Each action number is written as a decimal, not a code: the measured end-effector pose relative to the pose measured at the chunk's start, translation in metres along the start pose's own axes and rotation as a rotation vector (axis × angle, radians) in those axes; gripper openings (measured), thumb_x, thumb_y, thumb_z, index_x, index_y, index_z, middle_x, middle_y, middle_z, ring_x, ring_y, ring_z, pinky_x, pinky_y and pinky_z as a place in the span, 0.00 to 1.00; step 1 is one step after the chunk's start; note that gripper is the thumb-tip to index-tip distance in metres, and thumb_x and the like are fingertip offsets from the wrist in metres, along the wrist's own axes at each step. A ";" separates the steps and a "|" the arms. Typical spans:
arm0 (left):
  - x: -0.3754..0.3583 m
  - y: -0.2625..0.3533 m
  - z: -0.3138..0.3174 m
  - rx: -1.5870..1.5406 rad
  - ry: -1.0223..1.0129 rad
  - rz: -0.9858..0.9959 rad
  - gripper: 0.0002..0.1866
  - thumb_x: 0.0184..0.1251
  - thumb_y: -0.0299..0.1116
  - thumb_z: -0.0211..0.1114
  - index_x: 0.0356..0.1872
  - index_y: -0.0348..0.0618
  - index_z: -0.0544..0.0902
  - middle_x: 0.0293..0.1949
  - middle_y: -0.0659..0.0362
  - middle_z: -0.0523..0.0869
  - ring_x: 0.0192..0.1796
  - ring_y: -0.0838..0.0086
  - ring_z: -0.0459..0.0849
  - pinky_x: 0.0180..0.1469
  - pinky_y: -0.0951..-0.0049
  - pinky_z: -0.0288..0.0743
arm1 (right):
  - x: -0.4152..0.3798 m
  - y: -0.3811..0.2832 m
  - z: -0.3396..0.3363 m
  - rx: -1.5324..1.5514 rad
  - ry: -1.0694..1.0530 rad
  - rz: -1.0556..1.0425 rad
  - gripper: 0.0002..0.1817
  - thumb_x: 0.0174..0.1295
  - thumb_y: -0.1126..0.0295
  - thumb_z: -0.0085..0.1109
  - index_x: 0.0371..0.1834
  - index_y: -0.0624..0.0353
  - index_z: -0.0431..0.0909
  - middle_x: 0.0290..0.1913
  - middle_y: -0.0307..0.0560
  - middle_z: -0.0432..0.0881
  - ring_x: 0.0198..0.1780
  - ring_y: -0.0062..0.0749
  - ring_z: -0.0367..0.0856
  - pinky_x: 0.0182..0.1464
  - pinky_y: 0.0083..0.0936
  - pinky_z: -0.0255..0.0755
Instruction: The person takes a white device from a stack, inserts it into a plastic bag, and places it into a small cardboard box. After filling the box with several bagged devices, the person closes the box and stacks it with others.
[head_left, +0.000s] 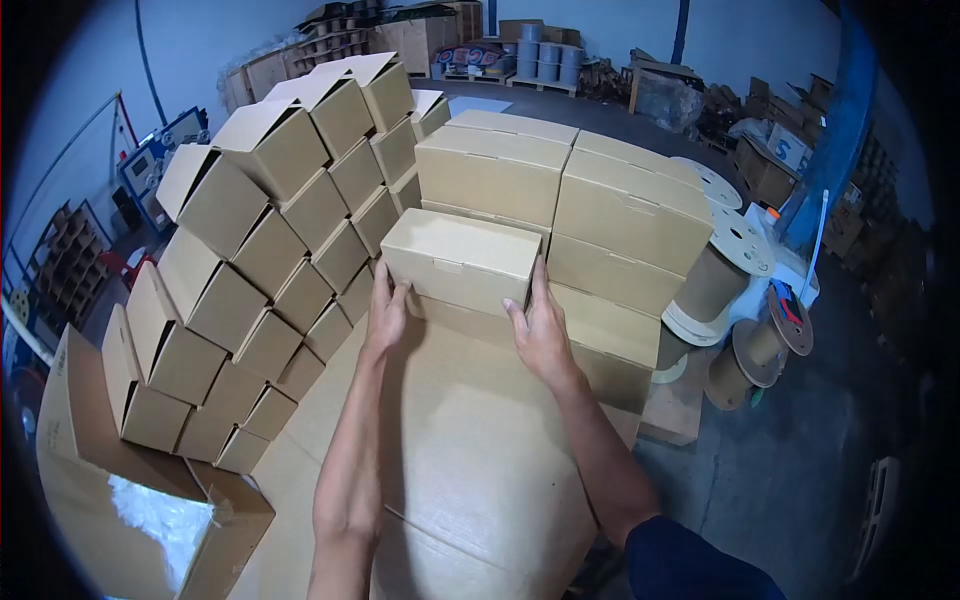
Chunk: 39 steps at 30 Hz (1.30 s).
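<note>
A closed brown cardboard box is between my two hands, level, with its tucked front tab facing me. My left hand grips its left end and my right hand its right end, thumbs at the front face. Right behind it stand closed boxes of the same kind, stacked, with another stack beside them. Whether the held box rests on a box underneath is hard to tell. To the left, several rows of boxes with raised lids are piled high.
Brown cardboard sheeting covers the work surface. A large open carton with clear plastic stands front left. Cable reels and a blue post are at the right. Pallets with grey drums stand by the back wall.
</note>
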<state>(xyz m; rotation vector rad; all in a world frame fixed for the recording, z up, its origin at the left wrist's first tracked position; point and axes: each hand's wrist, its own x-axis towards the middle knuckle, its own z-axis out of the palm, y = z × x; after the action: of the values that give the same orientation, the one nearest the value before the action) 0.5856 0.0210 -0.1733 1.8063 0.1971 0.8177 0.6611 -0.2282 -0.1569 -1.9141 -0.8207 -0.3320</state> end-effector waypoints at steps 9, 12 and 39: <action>0.009 -0.017 0.007 0.073 -0.031 -0.010 0.27 0.76 0.30 0.50 0.74 0.36 0.64 0.71 0.42 0.73 0.74 0.54 0.71 0.76 0.59 0.61 | -0.008 -0.008 0.007 0.061 0.093 0.064 0.40 0.70 0.73 0.61 0.79 0.75 0.51 0.73 0.82 0.66 0.72 0.76 0.69 0.73 0.52 0.68; 0.002 -0.012 0.013 0.130 0.021 0.016 0.27 0.75 0.31 0.50 0.74 0.37 0.64 0.67 0.40 0.77 0.71 0.53 0.75 0.74 0.58 0.65 | -0.013 -0.009 0.009 0.024 0.153 0.087 0.37 0.67 0.73 0.63 0.76 0.72 0.56 0.68 0.80 0.71 0.69 0.74 0.72 0.71 0.53 0.69; 0.073 0.213 -0.205 -0.691 0.624 0.037 0.44 0.81 0.71 0.33 0.69 0.40 0.76 0.65 0.48 0.84 0.65 0.56 0.83 0.68 0.57 0.77 | 0.211 -0.326 0.127 0.892 -0.745 -0.066 0.59 0.68 0.17 0.20 0.89 0.53 0.36 0.79 0.81 0.58 0.82 0.60 0.60 0.82 0.48 0.49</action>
<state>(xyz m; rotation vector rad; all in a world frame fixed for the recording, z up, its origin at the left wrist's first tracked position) 0.4613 0.1309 0.0819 0.8812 0.2433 1.2750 0.5827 0.0592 0.1222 -1.1239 -1.2375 0.6674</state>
